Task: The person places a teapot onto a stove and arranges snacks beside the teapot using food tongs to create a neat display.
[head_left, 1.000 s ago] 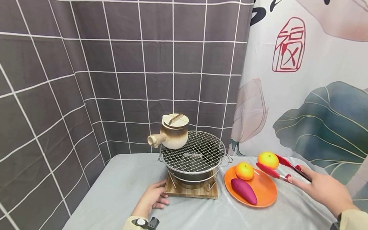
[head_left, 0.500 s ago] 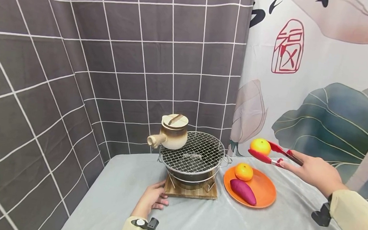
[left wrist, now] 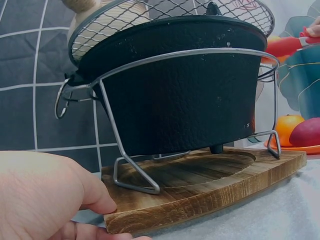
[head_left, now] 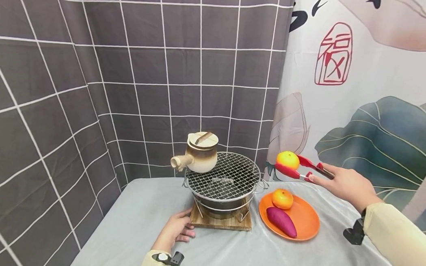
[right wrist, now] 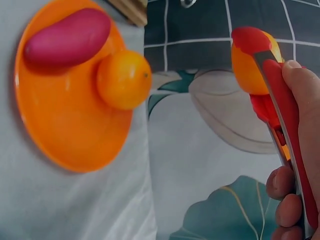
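Observation:
My right hand (head_left: 350, 187) grips red-tipped tongs (head_left: 286, 171), which pinch an orange tangerine (head_left: 288, 158) in the air above the far side of the orange plate (head_left: 309, 224). On that plate lie a second tangerine (head_left: 282, 198) and a purple sweet potato (head_left: 281, 222). My left hand (head_left: 174, 230) holds the left front corner of a wooden board (left wrist: 210, 200), thumb on its top and fingers along its lower edge. A round black stove (left wrist: 175, 100) in a wire stand rests on the board, topped by a wire mesh grill (head_left: 240, 171).
A small clay pot (head_left: 203, 163) with a side handle and wooden lid sits on the left part of the mesh, handle pointing front left. Grey cloth covers the table (head_left: 130, 225). Behind hang a dark grid curtain (head_left: 145, 100) and a printed white one (head_left: 301, 73).
The right hand has carried the tongs and tangerine up and to the left, from low over the plate toward the grill side. The left hand stays at the board.

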Motion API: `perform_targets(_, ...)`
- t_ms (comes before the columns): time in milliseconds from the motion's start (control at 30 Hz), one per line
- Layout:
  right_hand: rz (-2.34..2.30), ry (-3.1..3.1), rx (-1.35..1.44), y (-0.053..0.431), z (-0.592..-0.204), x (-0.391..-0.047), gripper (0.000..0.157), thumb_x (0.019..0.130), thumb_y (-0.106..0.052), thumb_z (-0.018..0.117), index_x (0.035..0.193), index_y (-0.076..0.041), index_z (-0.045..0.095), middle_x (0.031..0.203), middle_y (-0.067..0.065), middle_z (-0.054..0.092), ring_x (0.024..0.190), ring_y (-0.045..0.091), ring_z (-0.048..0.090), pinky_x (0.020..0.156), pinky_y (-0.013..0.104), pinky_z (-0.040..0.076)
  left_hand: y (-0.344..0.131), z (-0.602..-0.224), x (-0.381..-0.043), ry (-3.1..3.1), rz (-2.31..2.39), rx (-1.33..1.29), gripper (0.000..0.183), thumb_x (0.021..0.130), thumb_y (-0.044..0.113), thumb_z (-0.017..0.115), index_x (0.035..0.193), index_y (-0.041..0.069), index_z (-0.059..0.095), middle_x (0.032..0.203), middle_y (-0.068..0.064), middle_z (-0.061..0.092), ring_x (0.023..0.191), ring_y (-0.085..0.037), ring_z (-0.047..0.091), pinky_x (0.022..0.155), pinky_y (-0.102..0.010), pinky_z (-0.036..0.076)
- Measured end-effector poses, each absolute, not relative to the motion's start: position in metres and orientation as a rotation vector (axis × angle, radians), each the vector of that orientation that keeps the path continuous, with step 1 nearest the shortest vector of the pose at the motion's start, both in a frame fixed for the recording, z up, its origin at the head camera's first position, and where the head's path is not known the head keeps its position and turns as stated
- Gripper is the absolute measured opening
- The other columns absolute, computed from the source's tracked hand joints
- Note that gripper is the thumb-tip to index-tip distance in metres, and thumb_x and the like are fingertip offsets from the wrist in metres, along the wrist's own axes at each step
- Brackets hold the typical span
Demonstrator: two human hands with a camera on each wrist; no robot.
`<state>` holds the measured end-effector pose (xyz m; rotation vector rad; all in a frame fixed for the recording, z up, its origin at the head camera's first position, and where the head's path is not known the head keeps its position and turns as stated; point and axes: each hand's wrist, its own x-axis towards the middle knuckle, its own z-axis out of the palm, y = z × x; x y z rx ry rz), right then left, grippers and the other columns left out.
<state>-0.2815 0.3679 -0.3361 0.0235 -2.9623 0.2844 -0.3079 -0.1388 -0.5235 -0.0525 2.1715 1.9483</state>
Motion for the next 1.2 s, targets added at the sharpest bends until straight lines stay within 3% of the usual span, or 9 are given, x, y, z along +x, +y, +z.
perform_targets(1200, 0.434, -2.945, 0.135, 0.276, -0.31, -0.321, 0.099, 0.083, -0.084, 0.048, 0.154, -0.015, 0.044, 0.138, 0.028, 0.056, 0.119, 0.048, 0.056, 0.08, 0.063, 0.055, -0.137, -0.521, -0.307, 2.184, 1.928, -0.093, 0.061, 0.096, 0.012, 0.049, 0.155, 0.003, 0.037, 0.087, -0.013, 0.063, 0.058, -0.015, 0.067, 0.046, -0.024, 0.054)
